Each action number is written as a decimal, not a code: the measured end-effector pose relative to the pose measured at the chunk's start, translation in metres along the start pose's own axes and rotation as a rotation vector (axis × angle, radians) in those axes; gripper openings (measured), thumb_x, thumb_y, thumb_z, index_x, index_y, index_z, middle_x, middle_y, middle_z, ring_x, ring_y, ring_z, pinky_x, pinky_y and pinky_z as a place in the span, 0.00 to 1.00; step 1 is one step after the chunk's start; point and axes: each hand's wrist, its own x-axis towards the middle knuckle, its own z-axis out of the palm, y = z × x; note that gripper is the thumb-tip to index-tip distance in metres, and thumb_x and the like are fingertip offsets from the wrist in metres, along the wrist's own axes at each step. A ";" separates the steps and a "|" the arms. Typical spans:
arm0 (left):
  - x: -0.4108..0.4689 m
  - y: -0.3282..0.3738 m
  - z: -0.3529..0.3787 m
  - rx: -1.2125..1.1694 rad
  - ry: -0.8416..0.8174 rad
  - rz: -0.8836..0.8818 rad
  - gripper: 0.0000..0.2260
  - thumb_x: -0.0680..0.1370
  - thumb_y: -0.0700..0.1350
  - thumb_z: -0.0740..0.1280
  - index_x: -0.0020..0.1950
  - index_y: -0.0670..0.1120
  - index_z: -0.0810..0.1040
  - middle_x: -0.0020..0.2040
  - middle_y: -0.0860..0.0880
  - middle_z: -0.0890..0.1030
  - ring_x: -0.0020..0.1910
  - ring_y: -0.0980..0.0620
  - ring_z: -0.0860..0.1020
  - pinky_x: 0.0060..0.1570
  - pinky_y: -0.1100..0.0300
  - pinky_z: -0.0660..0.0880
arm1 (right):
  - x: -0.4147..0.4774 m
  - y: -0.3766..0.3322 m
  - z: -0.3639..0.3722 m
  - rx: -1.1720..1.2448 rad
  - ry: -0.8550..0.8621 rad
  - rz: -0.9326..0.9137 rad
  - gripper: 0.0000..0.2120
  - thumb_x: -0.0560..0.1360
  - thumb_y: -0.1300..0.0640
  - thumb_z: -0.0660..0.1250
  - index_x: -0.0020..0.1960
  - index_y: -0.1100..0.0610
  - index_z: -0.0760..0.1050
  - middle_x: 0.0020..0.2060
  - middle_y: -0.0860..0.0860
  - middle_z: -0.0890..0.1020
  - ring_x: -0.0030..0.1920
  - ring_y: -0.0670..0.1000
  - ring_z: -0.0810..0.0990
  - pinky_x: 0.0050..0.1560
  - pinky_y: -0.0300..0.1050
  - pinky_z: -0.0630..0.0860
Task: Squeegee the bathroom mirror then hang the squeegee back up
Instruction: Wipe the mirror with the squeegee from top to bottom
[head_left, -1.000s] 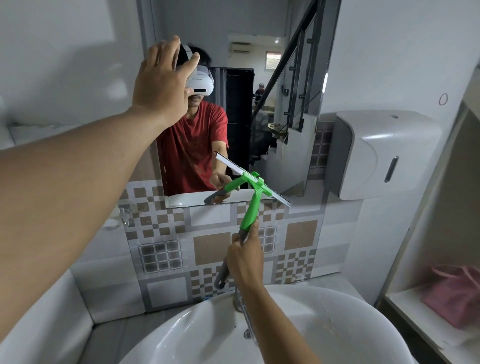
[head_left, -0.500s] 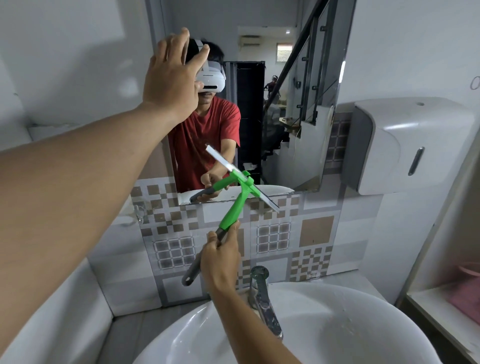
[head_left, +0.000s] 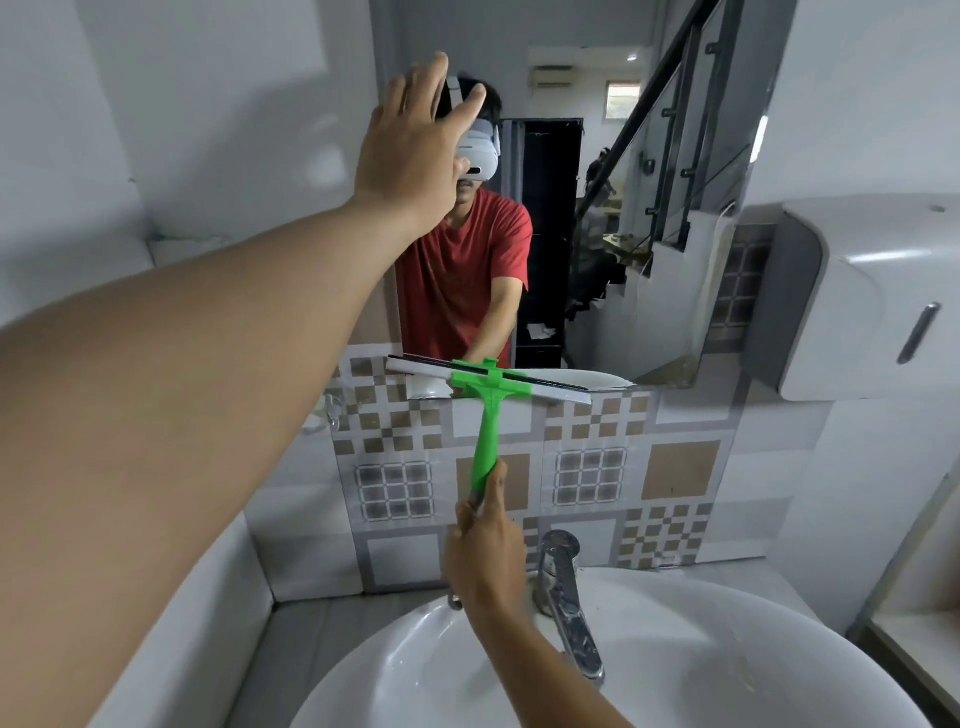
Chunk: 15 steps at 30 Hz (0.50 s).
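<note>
A: Item one, the squeegee (head_left: 487, 410)?
B: Green plastic handle, pale blade bar with a dark rubber edge. Held upright above the right hand (head_left: 485, 553), blade nearly level, lying across the bottom edge of the mirror (head_left: 597, 218) where glass meets tile. Whether the rubber touches the glass cannot be told.

A: Right hand, condition?
B: Closed in a fist round the lower grey end of the handle, thumb pointing up along the green part. The handle's tip shows just under the fist.

A: Left hand (head_left: 415, 150)?
B: Raised high, well above the blade, arm stretched forward. Fingers spread and straight, nothing in it. It sits at the mirror's left edge; contact with the glass cannot be told.

A: Surroundings, working outward?
B: Patterned tile wall (head_left: 675, 467), brown, grey and white squares, directly behind the right hand. Chrome faucet (head_left: 563, 597), just to the right of the right wrist. White sink basin (head_left: 701, 675) below that hand, droplets on its right side. White wall dispenser (head_left: 862, 296), far right of both hands, level with the mirror's lower corner. The mirror reflects a person in a red shirt with a white headset, a staircase rail behind.
</note>
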 end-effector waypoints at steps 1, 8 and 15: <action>0.000 0.000 0.000 -0.002 0.001 -0.002 0.27 0.80 0.43 0.64 0.80 0.51 0.64 0.80 0.40 0.60 0.77 0.38 0.60 0.72 0.45 0.65 | 0.001 0.002 -0.001 -0.040 0.010 -0.007 0.36 0.83 0.55 0.60 0.81 0.44 0.40 0.39 0.45 0.76 0.39 0.48 0.80 0.42 0.53 0.82; -0.001 0.002 0.000 -0.010 0.005 -0.011 0.26 0.81 0.42 0.64 0.80 0.50 0.64 0.81 0.40 0.59 0.78 0.37 0.59 0.73 0.44 0.65 | 0.003 0.018 -0.024 -0.232 0.017 -0.014 0.35 0.83 0.55 0.60 0.81 0.45 0.42 0.42 0.48 0.77 0.38 0.48 0.78 0.36 0.45 0.77; -0.003 0.001 -0.003 -0.037 -0.009 -0.018 0.27 0.81 0.41 0.64 0.80 0.51 0.64 0.81 0.41 0.59 0.79 0.37 0.58 0.76 0.44 0.62 | 0.001 0.018 -0.029 -0.307 0.016 -0.014 0.37 0.82 0.56 0.62 0.81 0.46 0.42 0.48 0.51 0.82 0.37 0.48 0.76 0.34 0.42 0.75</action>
